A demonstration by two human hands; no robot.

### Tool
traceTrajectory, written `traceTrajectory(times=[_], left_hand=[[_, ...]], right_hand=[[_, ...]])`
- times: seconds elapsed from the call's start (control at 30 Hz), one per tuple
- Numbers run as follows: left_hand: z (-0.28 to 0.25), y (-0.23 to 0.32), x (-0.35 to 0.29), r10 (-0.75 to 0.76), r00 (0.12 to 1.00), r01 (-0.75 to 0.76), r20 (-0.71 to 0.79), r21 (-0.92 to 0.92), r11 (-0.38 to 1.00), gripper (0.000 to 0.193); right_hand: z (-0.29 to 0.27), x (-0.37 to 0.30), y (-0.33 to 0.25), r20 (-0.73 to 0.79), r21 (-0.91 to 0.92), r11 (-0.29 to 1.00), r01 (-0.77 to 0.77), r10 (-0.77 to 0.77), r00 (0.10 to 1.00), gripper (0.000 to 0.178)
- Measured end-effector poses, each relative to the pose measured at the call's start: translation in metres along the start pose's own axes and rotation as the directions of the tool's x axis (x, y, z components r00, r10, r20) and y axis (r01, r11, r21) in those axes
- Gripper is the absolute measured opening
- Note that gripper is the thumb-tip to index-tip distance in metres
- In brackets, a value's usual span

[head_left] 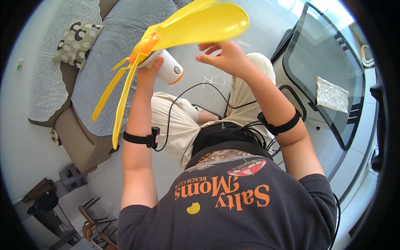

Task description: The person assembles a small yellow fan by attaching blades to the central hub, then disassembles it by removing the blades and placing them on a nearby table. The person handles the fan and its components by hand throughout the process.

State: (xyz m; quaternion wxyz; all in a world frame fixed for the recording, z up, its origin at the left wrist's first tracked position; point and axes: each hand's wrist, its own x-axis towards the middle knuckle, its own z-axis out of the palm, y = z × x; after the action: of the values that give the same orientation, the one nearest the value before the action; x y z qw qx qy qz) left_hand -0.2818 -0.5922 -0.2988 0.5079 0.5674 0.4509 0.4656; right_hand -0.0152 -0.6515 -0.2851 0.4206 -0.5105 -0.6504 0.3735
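Observation:
A fan-like device (168,68) has a white cylindrical body, a round button and an orange rim. Long yellow blades (200,25) spread from its orange hub, two upward to the right and others down to the left. My left hand (146,77) grips the white body near the hub, thumb along its side; the blades partly hide the fingers. My right hand (227,58) is raised just below the large right blade, fingers apart and holding nothing. Whether its fingertips touch the blade I cannot tell.
To the left stands a sofa bed (112,83) with a grey quilted cover and a patterned cushion (78,43). At right is a glass-topped table (325,62) with a white cloth (332,95). A black cable (168,112) runs from my left forearm strap across my lap.

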Motion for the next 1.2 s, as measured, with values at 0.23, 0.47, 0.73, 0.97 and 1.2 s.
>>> traceTrajectory(times=[0.23,0.47,0.73,0.97,1.2], left_hand=[[0.032,0.027,-0.014,0.177,0.937,-0.291,0.301,0.392,0.873,0.060],[0.030,0.038,-0.020,0.094,0.941,-0.184,0.324,0.261,0.948,0.058],[0.025,0.047,-0.024,-0.234,0.949,0.269,0.210,-0.159,0.950,0.055],[0.047,0.065,0.011,-0.371,0.905,0.400,0.210,-0.117,0.909,0.052],[0.059,0.062,-0.003,-0.150,0.947,0.223,0.283,-0.248,0.943,0.049]], right_hand=[[0.034,-0.005,-0.009,-0.209,-0.020,0.862,0.507,-0.499,0.841,0.055],[0.039,-0.006,-0.012,-0.287,0.126,0.919,0.374,-0.327,0.900,0.055],[0.023,0.002,-0.013,-0.220,0.216,0.938,0.271,-0.223,0.950,0.055],[0.011,0.013,-0.014,-0.199,0.268,0.930,0.250,-0.201,0.959,0.055],[0.015,0.014,-0.010,-0.201,0.266,0.933,0.243,-0.193,0.961,0.055]])
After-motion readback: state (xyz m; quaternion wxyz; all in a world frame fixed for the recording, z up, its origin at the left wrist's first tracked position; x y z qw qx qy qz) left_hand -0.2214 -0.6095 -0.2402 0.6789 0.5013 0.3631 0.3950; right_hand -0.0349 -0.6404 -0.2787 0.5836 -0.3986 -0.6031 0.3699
